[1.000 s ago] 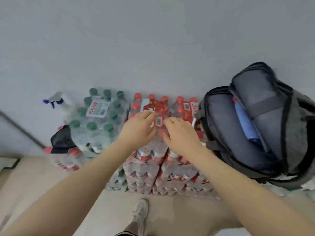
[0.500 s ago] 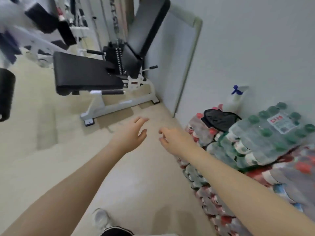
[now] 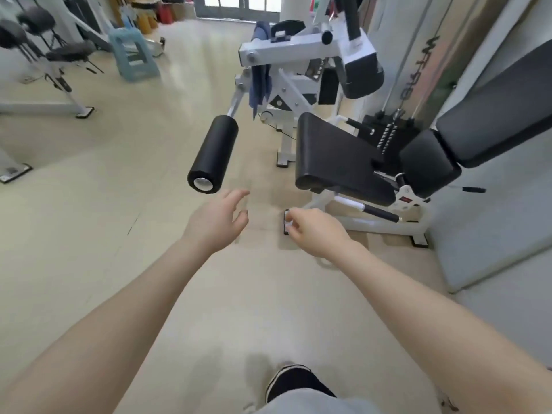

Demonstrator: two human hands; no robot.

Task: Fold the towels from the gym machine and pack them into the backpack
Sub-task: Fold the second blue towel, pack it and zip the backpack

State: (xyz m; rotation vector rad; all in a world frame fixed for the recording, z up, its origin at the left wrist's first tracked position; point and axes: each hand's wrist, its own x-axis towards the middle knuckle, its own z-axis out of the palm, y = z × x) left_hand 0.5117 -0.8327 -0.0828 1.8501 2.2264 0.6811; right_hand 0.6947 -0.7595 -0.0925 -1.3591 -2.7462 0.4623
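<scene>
A blue towel [image 3: 260,82] hangs over the white frame of the gym machine [image 3: 301,49], up in the middle of the view. The machine's black seat pad [image 3: 337,156] and black foam roller [image 3: 213,153] stand between me and the towel. My left hand [image 3: 216,221] is stretched out over the floor with relaxed fingers and holds nothing. My right hand [image 3: 316,230] is beside it, fingers loosely curled, also holding nothing. Both hands are well short of the towel. The backpack is out of view.
A long black bench pad [image 3: 495,115] slants along the right wall. A light blue plastic stool [image 3: 134,53] stands at the back left near other gym equipment [image 3: 44,55]. Beige floor [image 3: 104,204] spreads to the left. My shoe [image 3: 294,380] shows at the bottom.
My view has swung left from the backpack and bottle packs to the gym machine. Both hands left the bottle packs and now reach forward with nothing in them.
</scene>
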